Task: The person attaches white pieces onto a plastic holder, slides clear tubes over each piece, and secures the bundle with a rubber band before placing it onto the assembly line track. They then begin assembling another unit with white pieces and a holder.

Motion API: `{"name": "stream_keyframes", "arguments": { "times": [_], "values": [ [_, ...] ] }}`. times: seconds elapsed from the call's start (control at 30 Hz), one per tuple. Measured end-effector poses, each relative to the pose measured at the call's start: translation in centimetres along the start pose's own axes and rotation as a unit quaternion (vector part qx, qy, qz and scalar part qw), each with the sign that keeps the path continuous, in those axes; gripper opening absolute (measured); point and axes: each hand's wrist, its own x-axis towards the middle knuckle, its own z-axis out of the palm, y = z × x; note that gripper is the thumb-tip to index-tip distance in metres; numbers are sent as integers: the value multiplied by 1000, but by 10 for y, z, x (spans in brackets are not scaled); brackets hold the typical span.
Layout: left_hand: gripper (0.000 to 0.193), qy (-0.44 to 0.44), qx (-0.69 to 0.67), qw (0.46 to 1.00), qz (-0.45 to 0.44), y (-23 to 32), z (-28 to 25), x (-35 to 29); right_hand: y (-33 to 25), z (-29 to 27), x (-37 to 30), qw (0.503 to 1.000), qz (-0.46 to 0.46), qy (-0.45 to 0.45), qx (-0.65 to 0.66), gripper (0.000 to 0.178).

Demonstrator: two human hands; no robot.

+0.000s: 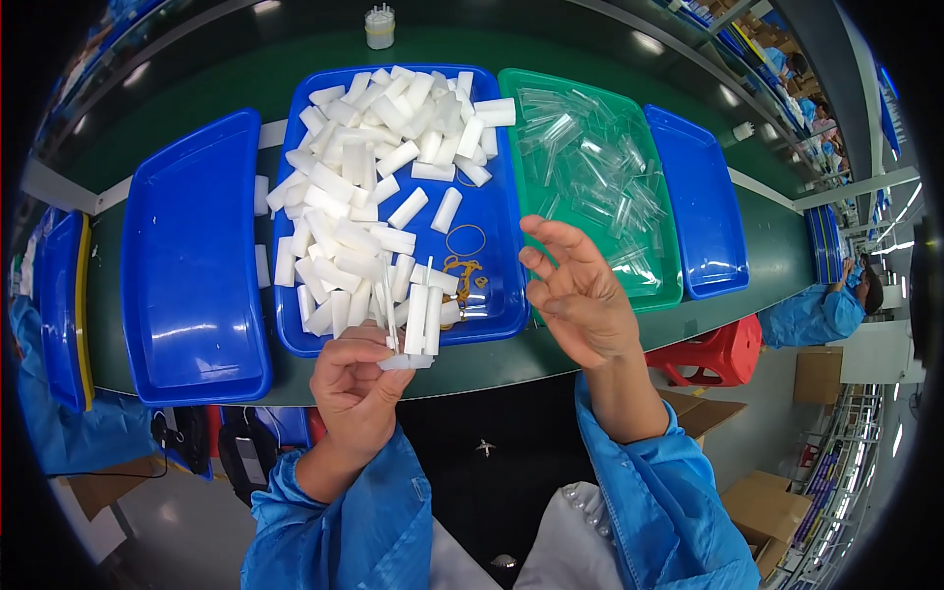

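Observation:
My left hand (pixel 356 383) is closed on a small bundle of white plastic pieces (pixel 417 320) at the front edge of the middle blue tray (pixel 506 246). Some of these pieces are long and thin, standing upright, and a flatter white part lies under my fingertips. To the right, my right hand (pixel 588 300) is raised with fingers half bent and apart, nothing visible in it. It is nearest the gap between the middle tray and a green tray (pixel 671 251). Many white blocks (pixel 339 211) are heaped in the middle tray. Beside my left hand lie yellow rubber bands (pixel 464 275).
Clear plastic pieces (pixel 595 162) fill the green tray. A blue tray (pixel 197 265) stands at the left, another blue tray (pixel 700 206) at the right. A white canister (pixel 380 27) is at the back. A red stool (pixel 713 352) and cardboard boxes (pixel 765 506) are right of the bench.

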Motion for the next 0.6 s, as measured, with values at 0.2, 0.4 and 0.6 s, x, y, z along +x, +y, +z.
{"name": "stream_keyframes", "arguments": {
  "times": [0.2,0.4,0.6],
  "values": [
    [27,-13,23,999,18,4,-3,1,-19,10,25,915,-16,-11,-402,57],
    [27,-6,34,999,9,5,-5,-3,-13,11,84,617,-253,-168,-726,30],
    [27,-10,20,1000,-11,10,-12,-4,1,29,119,393,-155,-299,-856,11]
  ]
}}
